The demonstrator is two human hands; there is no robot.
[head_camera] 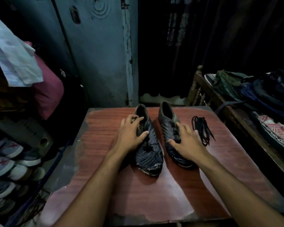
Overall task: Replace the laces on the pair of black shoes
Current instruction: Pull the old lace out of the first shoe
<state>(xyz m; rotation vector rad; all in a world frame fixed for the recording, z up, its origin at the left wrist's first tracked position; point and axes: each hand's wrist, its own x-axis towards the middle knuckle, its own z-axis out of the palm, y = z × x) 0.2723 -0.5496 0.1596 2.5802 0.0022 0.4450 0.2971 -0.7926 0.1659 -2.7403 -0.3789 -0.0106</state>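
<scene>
A reddish wooden table [154,194] filled the lower middle of the view, its surface worn pale in patches near the front edge. Behind it stood a blue-grey metal cupboard [95,54], and to the right a wooden bed frame [202,94] carried heaped dark bags and cloth [261,89]. To the left, a maroon bag [47,94] hung under a white cloth [13,58], with a stack of grey and white sneakers [8,163] lower down beside the table. On the far half of the table the pair of black shoes stood side by side, toes pointing toward the person and heels away, the two nearly touching along their inner sides. The left shoe [147,145] had a scuffed, whitened toe; the right shoe [170,131] lay partly under a hand. The left hand [131,133] rested on the outer side of the left shoe, fingers spread and fairly straight over its collar and tongue, thumb lying across the lacing area, not clenched round anything. The right hand [187,140] lay over the outer side of the right shoe, fingers extended along the upper and thumb reaching across the laces; it pressed rather than pinched. Just to the right of that hand, a bundle of loose black laces [202,130] lay on the table, apart from both shoes.
</scene>
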